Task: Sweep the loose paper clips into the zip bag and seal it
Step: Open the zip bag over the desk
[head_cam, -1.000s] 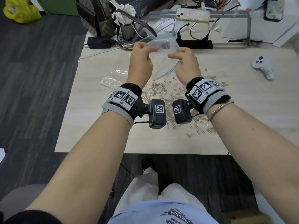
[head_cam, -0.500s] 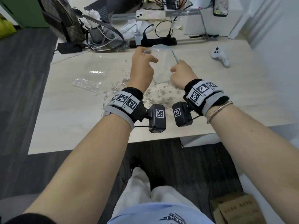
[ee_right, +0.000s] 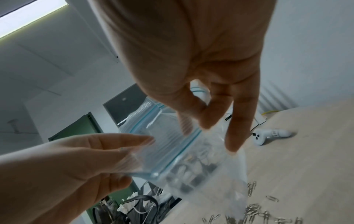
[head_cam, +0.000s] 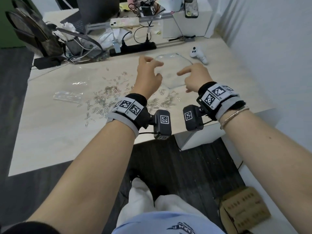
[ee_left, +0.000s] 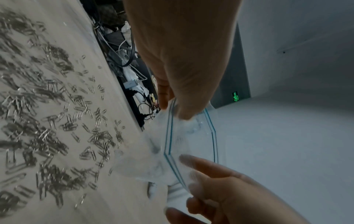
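Held up above the far right side of the table (head_cam: 50, 132) by the left hand (head_cam: 148, 76) and right hand (head_cam: 194, 76), each pinching one lip: the zip bag (head_cam: 170, 71), thin, floppy and slippery, best gripped by the blue strip, paper clips (head_cam: 104, 98) near the middle.

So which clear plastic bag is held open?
The blue-striped zip bag, pinched by left hand and right hand; the other bag lies crumpled beside the silver paper clips.
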`<control>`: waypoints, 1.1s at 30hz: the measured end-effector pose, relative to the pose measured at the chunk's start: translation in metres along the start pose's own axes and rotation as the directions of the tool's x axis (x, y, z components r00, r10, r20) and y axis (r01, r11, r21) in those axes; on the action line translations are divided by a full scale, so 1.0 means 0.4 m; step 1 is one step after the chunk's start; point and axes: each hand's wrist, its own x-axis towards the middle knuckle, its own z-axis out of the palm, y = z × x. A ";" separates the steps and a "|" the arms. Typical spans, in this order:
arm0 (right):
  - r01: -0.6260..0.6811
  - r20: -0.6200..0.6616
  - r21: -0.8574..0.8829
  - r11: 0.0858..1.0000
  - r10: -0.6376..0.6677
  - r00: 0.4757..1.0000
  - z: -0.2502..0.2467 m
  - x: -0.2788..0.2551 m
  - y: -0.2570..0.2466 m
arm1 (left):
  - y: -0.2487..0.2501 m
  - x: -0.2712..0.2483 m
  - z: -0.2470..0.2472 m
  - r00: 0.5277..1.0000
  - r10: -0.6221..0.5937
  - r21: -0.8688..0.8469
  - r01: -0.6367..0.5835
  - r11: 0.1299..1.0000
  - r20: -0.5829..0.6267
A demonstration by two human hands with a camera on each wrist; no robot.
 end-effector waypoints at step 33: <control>-0.218 -0.047 0.046 0.975 0.220 0.974 -0.078 -0.142 0.365 | 0.063 -0.192 0.239 0.791 -0.116 -0.062 0.190 0.980 0.600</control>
